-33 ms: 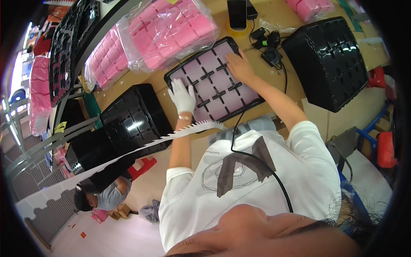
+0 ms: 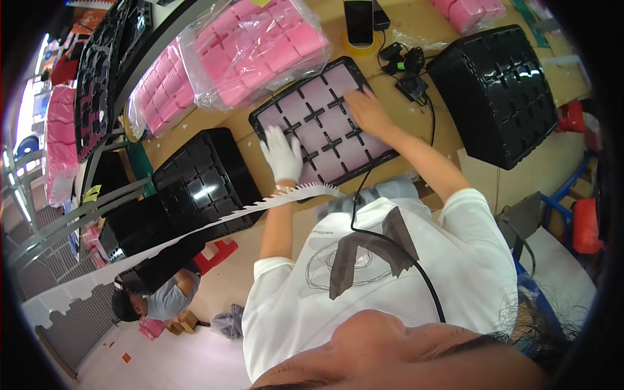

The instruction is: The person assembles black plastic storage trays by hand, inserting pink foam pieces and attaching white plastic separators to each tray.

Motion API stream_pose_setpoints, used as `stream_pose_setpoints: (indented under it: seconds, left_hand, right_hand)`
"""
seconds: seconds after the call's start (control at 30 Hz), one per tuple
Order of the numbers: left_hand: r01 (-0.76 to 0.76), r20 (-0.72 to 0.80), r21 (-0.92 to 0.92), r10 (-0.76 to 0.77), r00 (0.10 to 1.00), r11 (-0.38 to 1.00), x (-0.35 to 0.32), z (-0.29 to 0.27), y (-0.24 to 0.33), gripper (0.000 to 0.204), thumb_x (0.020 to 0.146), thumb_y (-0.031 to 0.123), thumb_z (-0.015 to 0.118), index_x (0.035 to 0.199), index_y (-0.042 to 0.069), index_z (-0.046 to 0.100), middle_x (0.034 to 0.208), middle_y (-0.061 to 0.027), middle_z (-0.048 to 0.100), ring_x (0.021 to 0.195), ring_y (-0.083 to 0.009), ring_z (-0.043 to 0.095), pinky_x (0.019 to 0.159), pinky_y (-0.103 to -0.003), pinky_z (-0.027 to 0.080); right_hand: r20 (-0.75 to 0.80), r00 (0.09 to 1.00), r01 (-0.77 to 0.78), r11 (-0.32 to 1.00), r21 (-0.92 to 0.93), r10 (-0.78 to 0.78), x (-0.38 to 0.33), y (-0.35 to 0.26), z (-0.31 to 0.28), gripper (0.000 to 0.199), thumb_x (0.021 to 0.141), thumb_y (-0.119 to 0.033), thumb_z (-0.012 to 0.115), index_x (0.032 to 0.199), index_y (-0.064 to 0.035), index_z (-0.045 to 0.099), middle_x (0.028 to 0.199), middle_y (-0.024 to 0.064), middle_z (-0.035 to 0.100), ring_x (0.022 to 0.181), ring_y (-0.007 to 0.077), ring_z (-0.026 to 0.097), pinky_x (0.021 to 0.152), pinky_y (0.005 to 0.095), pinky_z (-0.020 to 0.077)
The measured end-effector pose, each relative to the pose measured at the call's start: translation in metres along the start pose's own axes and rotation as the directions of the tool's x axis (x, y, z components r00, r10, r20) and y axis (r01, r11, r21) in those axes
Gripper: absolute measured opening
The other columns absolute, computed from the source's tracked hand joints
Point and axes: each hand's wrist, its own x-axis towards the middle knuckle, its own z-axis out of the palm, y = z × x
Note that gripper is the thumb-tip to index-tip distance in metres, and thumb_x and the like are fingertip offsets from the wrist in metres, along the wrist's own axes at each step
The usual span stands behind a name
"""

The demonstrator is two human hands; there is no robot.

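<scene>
A black tray [image 2: 317, 112] with plus-shaped dividers lies on the table before me, pale pink-purple sheets filling its compartments. My left hand [image 2: 283, 155], in a white glove, rests with fingers outstretched on the tray's left part. Bare, my right hand [image 2: 369, 113] lies over the tray's right side, fingers extended and touching the pink surface. Neither hand grips anything that I can see. A thin black cable [image 2: 361, 188] runs up my shirt toward the tray's near edge.
Stacked black trays stand at the left [image 2: 205, 185] and right [image 2: 497, 97]. Plastic-wrapped pink foam blocks [image 2: 260, 55] lie beyond my tray. A phone [image 2: 359, 23] and tangled black cables [image 2: 409, 68] sit farther back. Another person [image 2: 170, 298] is at the lower left.
My left hand has slid a little to the right on the tray. My right hand has shifted slightly toward me and to the right. The tray stays in place.
</scene>
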Motion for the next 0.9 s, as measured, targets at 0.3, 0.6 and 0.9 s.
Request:
stream_pose_setpoints:
  seconds: [0.3,0.6,0.9]
  left_hand:
    - [-0.064,0.328,-0.101,0.094,0.940,0.993,-0.166,-0.011,0.024,0.056,0.093,0.040,0.050,0.135,0.004,0.046,0.140,-0.0185,0.047,0.137,-0.0306,0.036,0.113,-0.056,0.021]
    - [-0.128,0.195,-0.002,0.126,0.973,0.992,-0.160,-0.026,0.029,0.053,0.094,0.034,0.050,0.132,-0.003,0.052,0.139,-0.0186,0.051,0.130,-0.0307,0.045,0.111,-0.048,0.029]
    - [0.330,-0.058,-0.425,-0.390,0.919,0.843,-0.189,0.001,-0.010,0.029,0.090,0.020,0.057,0.108,-0.001,0.067,0.120,-0.0155,0.063,0.115,-0.0318,0.056,0.100,-0.039,0.044]
  right_hand:
    - [0.079,0.997,0.021,0.998,-0.056,-0.017,-0.157,-0.039,-0.044,0.042,0.094,-0.027,0.056,0.129,-0.0025,0.058,0.139,0.0098,0.054,0.131,0.0199,0.049,0.117,0.0481,0.0240]
    - [-0.008,1.000,0.014,0.984,-0.177,-0.016,-0.153,-0.048,-0.035,0.038,0.094,-0.030,0.056,0.115,-0.0008,0.066,0.126,0.0110,0.064,0.122,0.0214,0.056,0.116,0.0491,0.0240]
    - [-0.278,0.861,-0.326,0.881,0.344,0.427,-0.156,-0.023,-0.014,0.030,0.095,-0.021,0.054,0.114,-0.0021,0.066,0.110,0.0207,0.067,0.106,0.0369,0.061,0.096,0.0409,0.0454]
